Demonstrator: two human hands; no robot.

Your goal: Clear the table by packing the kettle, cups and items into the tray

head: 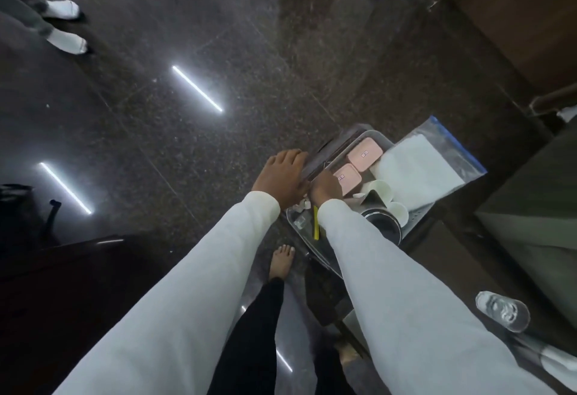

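A metal tray (373,134) sits on a small dark table (324,288). It holds two pink boxes (364,153), two white cups (379,190), a dark kettle (382,226), a yellow stick-like item (316,226) and small white scraps. A clear zip bag of white napkins (421,170) lies across the tray's far right side. My left hand (281,178) curls over the tray's left edge. My right hand (325,189) reaches down inside the tray beside the nearer pink box, with its fingers hidden.
A clear glass bottle (503,316) lies at the right, near my right sleeve. My bare foot (281,262) stands on the dark polished floor left of the table. Another person's feet in white socks (66,27) are at far left. Brown furniture (518,20) fills the upper right.
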